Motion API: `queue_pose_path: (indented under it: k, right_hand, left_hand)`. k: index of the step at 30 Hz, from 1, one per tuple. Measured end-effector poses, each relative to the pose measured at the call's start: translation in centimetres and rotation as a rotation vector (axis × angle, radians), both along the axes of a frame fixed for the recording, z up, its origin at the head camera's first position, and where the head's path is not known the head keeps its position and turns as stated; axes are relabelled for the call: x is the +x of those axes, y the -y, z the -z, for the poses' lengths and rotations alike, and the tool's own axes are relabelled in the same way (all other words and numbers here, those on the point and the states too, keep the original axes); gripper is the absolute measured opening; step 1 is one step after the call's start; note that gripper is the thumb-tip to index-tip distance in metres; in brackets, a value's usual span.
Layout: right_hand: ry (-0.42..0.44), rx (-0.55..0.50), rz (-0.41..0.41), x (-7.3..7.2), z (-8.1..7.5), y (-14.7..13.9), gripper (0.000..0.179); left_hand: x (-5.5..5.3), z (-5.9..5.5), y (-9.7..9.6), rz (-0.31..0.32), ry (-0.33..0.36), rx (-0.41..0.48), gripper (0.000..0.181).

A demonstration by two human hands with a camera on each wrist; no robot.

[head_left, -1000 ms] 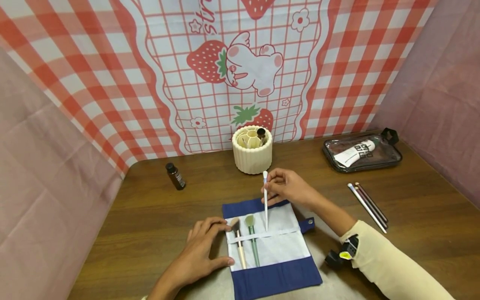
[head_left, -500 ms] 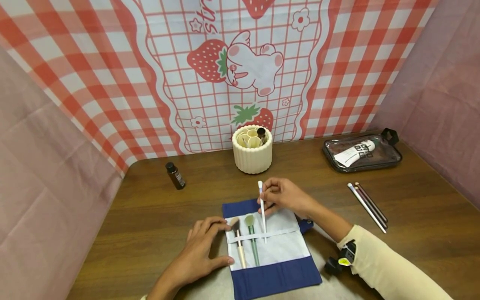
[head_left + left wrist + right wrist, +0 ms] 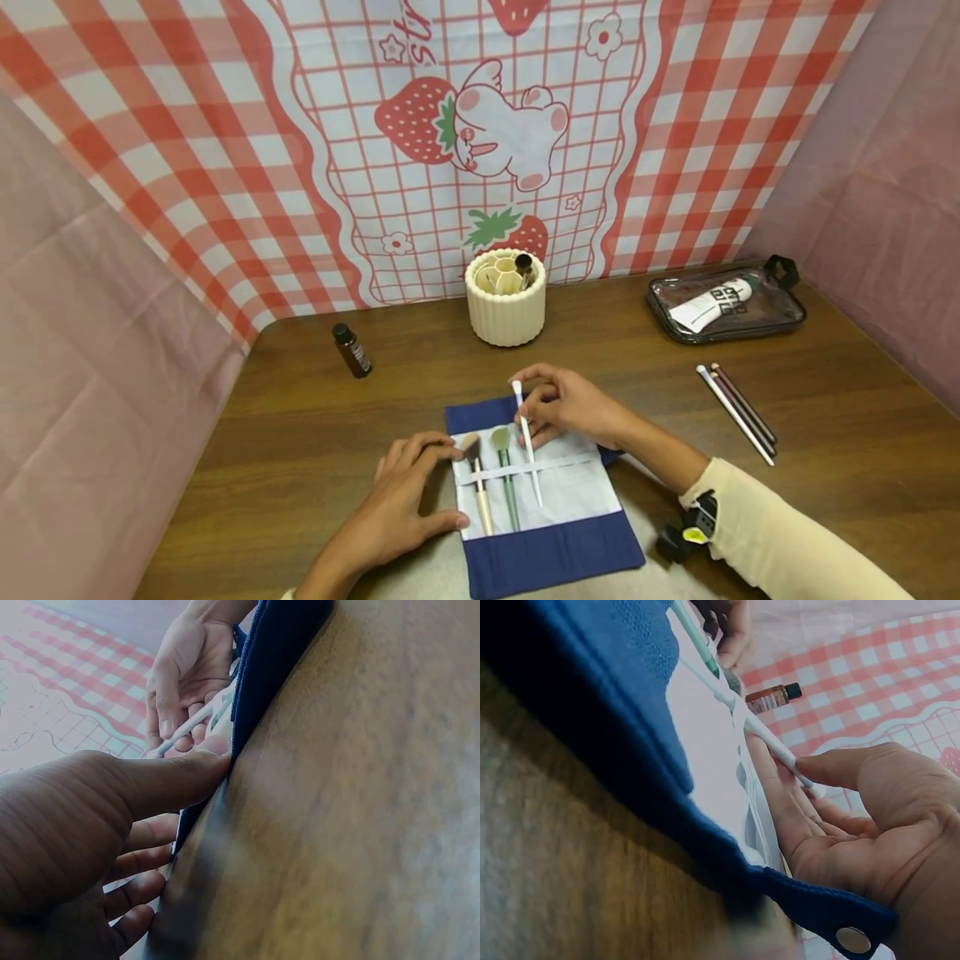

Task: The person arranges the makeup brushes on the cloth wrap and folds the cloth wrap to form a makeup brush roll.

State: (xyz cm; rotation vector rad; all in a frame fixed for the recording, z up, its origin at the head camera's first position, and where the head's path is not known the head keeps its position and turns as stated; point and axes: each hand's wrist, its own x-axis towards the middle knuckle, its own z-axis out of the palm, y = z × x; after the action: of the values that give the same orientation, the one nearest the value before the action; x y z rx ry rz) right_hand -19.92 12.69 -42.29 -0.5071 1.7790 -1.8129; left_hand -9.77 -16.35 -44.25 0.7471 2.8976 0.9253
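Note:
A navy fabric brush roll lies unrolled, its pale lining facing up with a white elastic band across it. My right hand pinches a white makeup brush near its bristle end. The handle passes under the band, as the right wrist view also shows. To its left, a cream-handled brush and a green brush sit under the same band. My left hand rests at the roll's left edge with spread fingers. In the left wrist view its thumb touches the fabric edge.
Behind the roll stands a cream ribbed holder with a few brushes inside. A small dark bottle is at the back left. On the right are a clear pouch with a white tube, and several slim brushes.
My right hand has moved down toward the roll, sliding the white makeup brush's handle under the elastic band and further down the lining. My left hand has stayed in place.

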Motion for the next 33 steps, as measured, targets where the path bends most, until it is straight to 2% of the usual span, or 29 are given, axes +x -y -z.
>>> queue_pose_path:
  k: [6, 14, 19, 29, 33]
  right_hand:
    - [-0.035, 0.037, -0.033, 0.4, 0.0, -0.2, 0.038]
    - [-0.294, 0.281, -0.087, 1.0, -0.3, -0.8, 0.023]
    - [-0.352, 0.348, -0.110, 1.4, -0.5, -0.9, 0.014]
    - [-0.462, 0.429, -0.112, 1.7, -0.9, -1.4, 0.021]
    - [-0.557, 0.460, -0.035, 1.8, -1.5, -2.6, 0.022]
  left_hand:
    - [0.0, -0.2, 0.0, 0.002, 0.007, 0.002, 0.070]
    - [0.0, -0.3, 0.0, 0.003, 0.009, 0.008, 0.070]
    - [0.0, -0.3, 0.0, 0.005, 0.003, 0.009, 0.070]
    - [0.0, -0.3, 0.0, 0.006, 0.007, 0.004, 0.070]
    - [-0.1, -0.3, 0.0, 0.006, 0.016, 0.002, 0.070]
